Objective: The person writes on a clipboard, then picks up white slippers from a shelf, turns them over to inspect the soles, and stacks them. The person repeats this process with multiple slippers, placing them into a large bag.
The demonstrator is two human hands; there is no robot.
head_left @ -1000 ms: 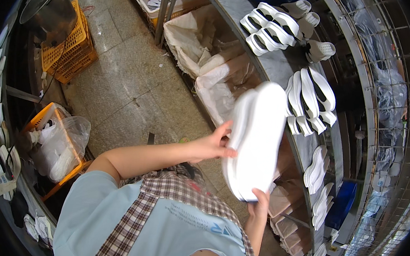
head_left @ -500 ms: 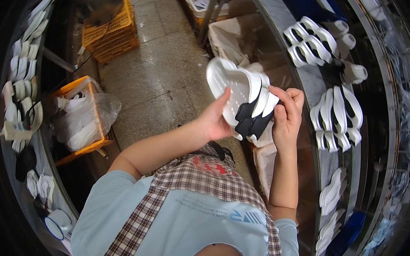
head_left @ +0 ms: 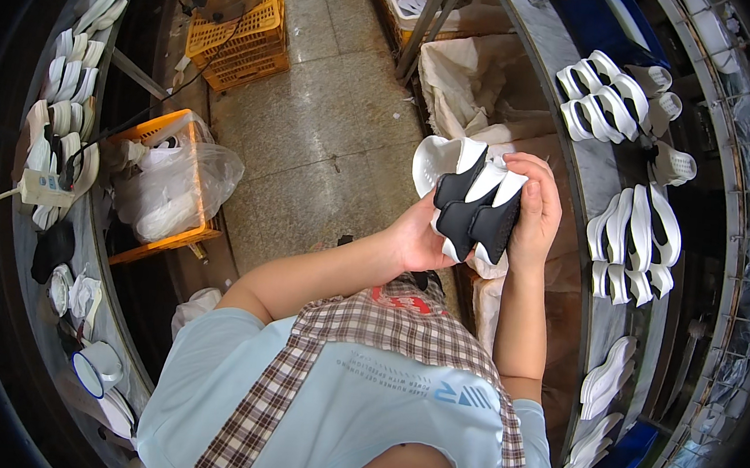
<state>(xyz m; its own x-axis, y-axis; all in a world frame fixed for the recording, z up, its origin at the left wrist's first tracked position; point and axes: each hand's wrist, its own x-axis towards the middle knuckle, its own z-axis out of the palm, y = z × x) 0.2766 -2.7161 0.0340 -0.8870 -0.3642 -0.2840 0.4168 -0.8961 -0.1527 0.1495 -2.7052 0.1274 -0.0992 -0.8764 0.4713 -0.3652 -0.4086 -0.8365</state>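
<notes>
Held in front of me at chest height is a small nested stack of white shoe soles (head_left: 486, 183) with black heel parts turned toward me. My left hand (head_left: 419, 236) grips the stack from the left, low down by the heels. On the other side my right hand (head_left: 537, 214) closes round it, fingers over the far edge and thumb on the near side. The fingers of my left hand are partly hidden behind the soles. More black-and-white soles (head_left: 602, 111) stand in rows on the right-hand bench, near my right hand.
White soles (head_left: 635, 223) and a blue tray (head_left: 594, 21) lie along the right bench (head_left: 568, 171). Below it sits a cloth-lined bin (head_left: 450, 85). To the left, a yellow crate (head_left: 207, 210) holds a plastic bag; stacked yellow crates (head_left: 252, 58), an enamel mug (head_left: 100, 369) and a power strip (head_left: 43, 189) are also there.
The stack of soles has tilted, so the black heels now face me more and less of the top sole's inside shows. Both hands still hold it. The view has shifted slightly.
</notes>
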